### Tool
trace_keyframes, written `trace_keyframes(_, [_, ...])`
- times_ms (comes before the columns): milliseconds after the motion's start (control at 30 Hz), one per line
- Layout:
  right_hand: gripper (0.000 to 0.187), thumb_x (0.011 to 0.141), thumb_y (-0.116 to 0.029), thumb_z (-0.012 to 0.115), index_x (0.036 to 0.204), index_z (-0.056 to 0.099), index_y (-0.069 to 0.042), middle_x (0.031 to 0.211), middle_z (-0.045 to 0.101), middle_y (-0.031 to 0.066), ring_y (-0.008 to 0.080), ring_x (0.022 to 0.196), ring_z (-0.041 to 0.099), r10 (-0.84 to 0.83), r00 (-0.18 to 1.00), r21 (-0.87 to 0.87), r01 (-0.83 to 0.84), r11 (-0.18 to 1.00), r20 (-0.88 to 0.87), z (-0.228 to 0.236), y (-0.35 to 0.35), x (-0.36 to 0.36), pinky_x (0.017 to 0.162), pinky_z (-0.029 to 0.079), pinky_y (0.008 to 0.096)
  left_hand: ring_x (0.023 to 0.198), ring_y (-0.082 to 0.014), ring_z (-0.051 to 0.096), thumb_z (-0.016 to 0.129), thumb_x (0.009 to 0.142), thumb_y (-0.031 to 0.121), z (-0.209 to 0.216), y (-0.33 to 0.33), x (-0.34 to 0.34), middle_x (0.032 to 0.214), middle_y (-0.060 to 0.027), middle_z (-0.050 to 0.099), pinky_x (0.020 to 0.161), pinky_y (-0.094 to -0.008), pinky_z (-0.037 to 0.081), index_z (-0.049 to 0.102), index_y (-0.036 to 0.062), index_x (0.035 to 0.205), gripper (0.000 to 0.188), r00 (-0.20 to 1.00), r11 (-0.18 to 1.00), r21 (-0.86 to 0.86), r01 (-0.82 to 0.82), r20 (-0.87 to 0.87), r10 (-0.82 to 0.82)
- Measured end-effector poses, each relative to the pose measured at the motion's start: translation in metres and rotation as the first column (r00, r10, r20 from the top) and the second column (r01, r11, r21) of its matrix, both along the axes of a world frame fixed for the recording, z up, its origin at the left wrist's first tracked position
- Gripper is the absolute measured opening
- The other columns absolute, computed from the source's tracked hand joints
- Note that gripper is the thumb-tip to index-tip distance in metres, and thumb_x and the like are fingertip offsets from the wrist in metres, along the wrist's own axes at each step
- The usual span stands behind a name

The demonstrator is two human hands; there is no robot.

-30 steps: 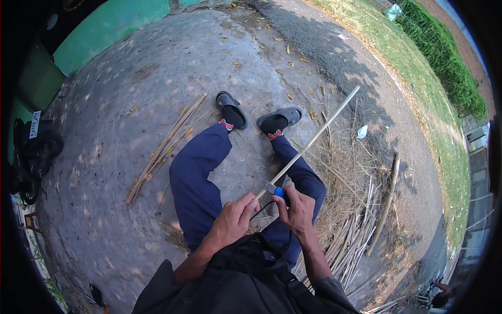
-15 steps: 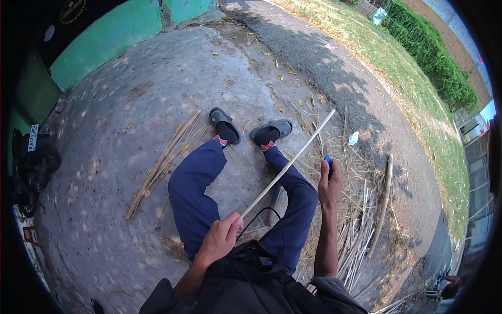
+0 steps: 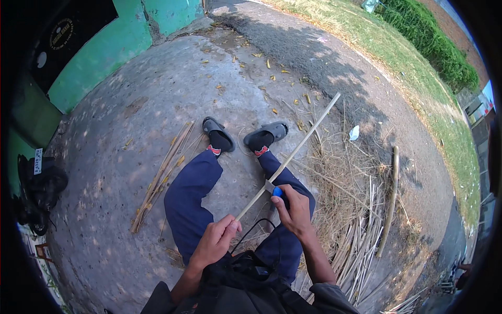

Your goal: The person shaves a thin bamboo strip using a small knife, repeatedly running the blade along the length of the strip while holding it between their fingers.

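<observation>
Left hand [image 3: 213, 243] gripping the near end of a long, thin, pale wooden strip [image 3: 308, 136], thumb along the top. Right hand [image 3: 295, 212] closed around a small knife with a blue handle [image 3: 277, 193]; its flat grey blade [image 3: 269, 186] lies across the strip partway along, nearer the left hand than the far tip. Can't tell how deep the edge sits. Strip runs up and rightward from between the knees, over the right leg of the navy trousers [image 3: 191, 191], far end past the grey slip-on shoes [image 3: 217, 134]. Thin black cable [image 3: 246, 235] loops just below the strip, near the lap. On the grey concrete ground [image 3: 120, 157]: bundle of slim brown sticks [image 3: 162, 178] left of the legs; heap of pale split strips [image 3: 361, 235] right of them, dry straw-like shavings [image 3: 334, 178] beyond; one thicker brown stick [image 3: 389, 204] right of the heap; white scrap [image 3: 354, 132] farther out.
</observation>
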State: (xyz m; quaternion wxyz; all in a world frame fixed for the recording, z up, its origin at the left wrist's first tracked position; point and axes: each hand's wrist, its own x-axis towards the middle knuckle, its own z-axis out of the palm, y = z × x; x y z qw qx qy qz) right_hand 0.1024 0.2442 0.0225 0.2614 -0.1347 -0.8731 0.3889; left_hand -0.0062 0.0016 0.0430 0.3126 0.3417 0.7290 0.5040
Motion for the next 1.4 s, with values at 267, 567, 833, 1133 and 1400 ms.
trace_keyframes(267, [0.027, 0.101, -0.028, 0.072, 0.113, 0.069, -0.004, 0.093, 0.074, 0.0164, 0.0349, 0.074, 0.073, 0.065, 0.996, 0.012, -0.066, 0.998, 0.068, -0.002, 0.01, -0.002, 0.067, 0.056, 0.0401, 0.057, -0.018, 0.057, 0.054, 0.112, 0.021, -0.002, 0.01, 0.003, 0.068, -0.0108, 0.058, 0.058, -0.0354, 0.042, 0.063, 0.0025, 0.124, 0.024, 0.994, 0.995, 0.032, -0.098, -0.05, 0.099])
trace_keyframes(567, [0.024, 0.099, -0.023, 0.074, 0.112, 0.069, -0.003, 0.091, 0.072, 0.0157, 0.0358, 0.076, 0.073, 0.139, 0.983, 0.048, -0.146, 0.988, 0.117, 0.011, -0.026, -0.01, 0.067, 0.056, 0.0403, 0.058, -0.0206, 0.056, 0.049, 0.114, 0.02, -0.01, -0.007, -0.001, 0.071, -0.0126, 0.059, 0.059, -0.0379, 0.043, 0.064, 0.0006, 0.115, 0.024, 1.0, 0.991, 0.13, -0.028, 0.007, 0.027])
trace_keyframes(833, [0.024, 0.099, -0.023, 0.075, 0.111, 0.07, -0.003, 0.086, 0.071, 0.0137, 0.0323, 0.07, 0.072, 0.047, 0.996, 0.107, -0.055, 0.993, 0.076, 0.006, -0.045, 0.003, 0.063, 0.055, 0.0378, 0.06, -0.0183, 0.057, 0.05, 0.115, 0.023, -0.005, -0.014, -0.011, 0.071, -0.0116, 0.059, 0.059, -0.0365, 0.045, 0.065, 0.0005, 0.11, 0.027, 0.987, 0.991, 0.079, 0.112, 0.108, -0.12])
trace_keyframes(1133, [0.025, 0.096, -0.027, 0.078, 0.108, 0.07, -0.006, 0.084, 0.07, 0.0094, 0.0308, 0.067, 0.069, -0.031, 0.997, 0.279, 0.009, 0.96, 0.072, 0.019, -0.048, 0.014, 0.061, 0.053, 0.0386, 0.06, -0.0341, 0.064, 0.051, 0.113, 0.019, 0.005, -0.016, 0.007, 0.074, -0.0181, 0.063, 0.058, -0.0403, 0.045, 0.063, 0.0001, 0.1, 0.026, 0.998, 0.996, 0.071, 0.054, -0.035, -0.052])
trace_keyframes(1400, [0.022, 0.097, -0.026, 0.077, 0.105, 0.07, -0.007, 0.085, 0.071, 0.011, 0.0327, 0.067, 0.068, -0.111, 0.993, 0.282, 0.093, 0.955, 0.049, 0.029, -0.046, 0.007, 0.061, 0.051, 0.0405, 0.056, -0.0336, 0.063, 0.053, 0.112, 0.014, 0.013, -0.024, 0.019, 0.07, -0.0183, 0.06, 0.054, -0.0384, 0.042, 0.061, -0.0012, 0.097, 0.023, 0.991, 0.991, 0.116, -0.068, -0.111, 0.081])
